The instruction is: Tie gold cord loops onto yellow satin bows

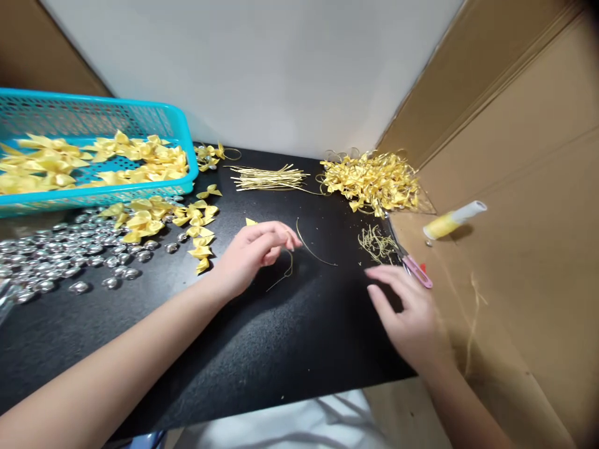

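My left hand (259,249) is closed in a pinch over the middle of the table. From its fingertips a thin gold wire (314,252) curves out to the right, and a small twisted loop of wire (289,269) hangs below. A bit of yellow ribbon (251,221) shows behind the hand; most of it is hidden. My right hand (405,312) is open and holds nothing, thumb and fingers apart. It hovers just in front of pink-handled scissors (418,272), slightly blurred. Beside the blades lies a small heap of wire offcuts (377,244).
A blue plastic basket (191,149) with yellow ribbon bows stands at back left. Silver beads (60,252) and loose bows (201,240) lie before it. Straight gold wires (269,178) and a pile of yellow wired pieces (374,181) sit behind. A tube (453,219) rests on cardboard at right.
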Demonstrator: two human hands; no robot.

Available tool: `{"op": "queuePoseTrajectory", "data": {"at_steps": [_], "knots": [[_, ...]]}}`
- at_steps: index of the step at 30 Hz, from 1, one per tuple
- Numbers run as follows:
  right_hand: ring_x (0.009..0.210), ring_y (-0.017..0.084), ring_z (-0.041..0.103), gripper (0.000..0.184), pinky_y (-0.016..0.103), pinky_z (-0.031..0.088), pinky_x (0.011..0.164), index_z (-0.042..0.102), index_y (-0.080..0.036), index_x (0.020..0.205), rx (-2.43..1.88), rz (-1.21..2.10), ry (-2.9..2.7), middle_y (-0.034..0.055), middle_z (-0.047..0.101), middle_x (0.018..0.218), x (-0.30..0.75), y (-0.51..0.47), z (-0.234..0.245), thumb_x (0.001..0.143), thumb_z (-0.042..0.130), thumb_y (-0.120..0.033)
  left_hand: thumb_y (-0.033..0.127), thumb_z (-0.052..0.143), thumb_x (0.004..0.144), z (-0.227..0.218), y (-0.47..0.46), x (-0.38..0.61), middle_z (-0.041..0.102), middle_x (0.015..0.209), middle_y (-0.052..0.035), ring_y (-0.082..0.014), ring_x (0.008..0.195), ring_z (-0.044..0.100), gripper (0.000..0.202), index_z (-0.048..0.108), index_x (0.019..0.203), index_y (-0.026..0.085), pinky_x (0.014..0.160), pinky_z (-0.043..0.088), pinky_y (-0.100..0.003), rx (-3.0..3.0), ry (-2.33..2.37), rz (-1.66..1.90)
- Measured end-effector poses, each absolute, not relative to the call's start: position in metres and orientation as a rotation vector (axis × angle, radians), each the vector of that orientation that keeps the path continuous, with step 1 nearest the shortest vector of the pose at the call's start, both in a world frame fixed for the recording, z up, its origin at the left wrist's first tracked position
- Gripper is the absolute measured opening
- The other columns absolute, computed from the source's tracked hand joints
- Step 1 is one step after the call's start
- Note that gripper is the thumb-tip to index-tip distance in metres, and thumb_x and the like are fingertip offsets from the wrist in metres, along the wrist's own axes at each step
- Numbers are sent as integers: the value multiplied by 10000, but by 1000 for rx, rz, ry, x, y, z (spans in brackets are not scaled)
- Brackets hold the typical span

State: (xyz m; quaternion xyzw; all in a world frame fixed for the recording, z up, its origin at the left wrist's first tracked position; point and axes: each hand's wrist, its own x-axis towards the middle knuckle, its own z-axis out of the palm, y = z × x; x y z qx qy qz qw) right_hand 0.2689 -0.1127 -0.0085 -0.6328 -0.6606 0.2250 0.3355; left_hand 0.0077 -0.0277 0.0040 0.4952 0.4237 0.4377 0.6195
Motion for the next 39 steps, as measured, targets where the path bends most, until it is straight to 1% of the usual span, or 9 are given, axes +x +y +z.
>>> {"op": "queuePoseTrajectory", "data": {"at_steps": [3, 6, 11, 15, 25, 27, 31, 35, 39], "knots": [[761, 223, 687, 472, 421, 550, 775, 702, -183, 994, -1227, 1906, -1210, 120, 731, 897, 209, -118, 3, 897, 463, -579, 301, 573, 832, 34, -32, 10, 664, 760, -24, -90, 545, 422, 223, 660, 692, 150, 533, 331, -234, 1427, 986, 999], [966, 202, 681, 531, 373, 518, 878, 668, -171, 1056, -838, 2341, -541, 130, 713, 1090, 162, -116, 10, 963, 316, -559, 298, 563, 869, 58, -47, 10, 660, 717, -19, -120, 595, 523, 233, 671, 710, 167, 564, 384, -238, 1730, 997, 966], [800, 122, 652, 325, 255, 514, 770, 616, -191, 886, -893, 2149, -4, 34, 691, 868, 144, -93, 19, 1011, 357, -341, 149, 523, 889, 48, -90, 1, 680, 734, -31, -128, 646, 582, 156, 643, 797, 186, 610, 436, -222, 2186, 832, 857], [505, 71, 447, 250, 203, 444, 608, 537, -179, 723, -871, 2121, -51, -63, 439, 563, 155, -85, 18, 948, 521, -287, 83, 496, 877, 16, -115, -2, 712, 829, -61, -159, 727, 618, 180, 636, 935, 181, 674, 470, -251, 2304, 789, 804], [462, 39, 148, 176, 181, 233, 470, 597, -143, 697, -863, 2018, -362, -105, 208, 530, 178, -70, 4, 793, 679, -265, 152, 522, 933, -19, -132, 10, 757, 901, -16, -146, 663, 560, 108, 621, 955, 189, 616, 429, -287, 2473, 569, 731], [470, 39, 146, 182, 193, 209, 473, 632, -140, 717, -893, 1982, -504, -103, 206, 533, 181, -66, 2, 780, 701, -296, 165, 541, 928, -20, -130, 7, 760, 1000, -12, -154, 742, 582, 122, 623, 1014, 195, 672, 457, -281, 2512, 551, 721], [499, 58, 157, 260, 228, 199, 498, 704, -145, 887, -963, 1804, -806, -94, 220, 551, 186, -60, -1, 836, 664, -397, 146, 487, 870, -15, -105, -16, 644, 1285, -122, -220, 1067, 593, 401, 537, 1267, 169, 889, 478, -350, 2561, 828, 844], [541, 90, 219, 354, 257, 225, 546, 650, -182, 1143, -1026, 1629, -1085, -82, 260, 578, 189, -58, -5, 914, 566, -439, 250, 509, 901, -7, -56, -40, 697, 968, -112, -251, 910, 616, 188, 631, 1001, 148, 826, 483, -388, 2457, 1702, 816], [569, 104, 308, 385, 263, 270, 574, 517, -204, 1255, -1056, 1561, -1311, -80, 341, 600, 192, -59, -13, 943, 517, -430, 383, 603, 838, -4, -17, -38, 683, 893, -151, -334, 895, 622, 278, 672, 882, 117, 766, 491, -426, 2425, 2039, 355]]}}
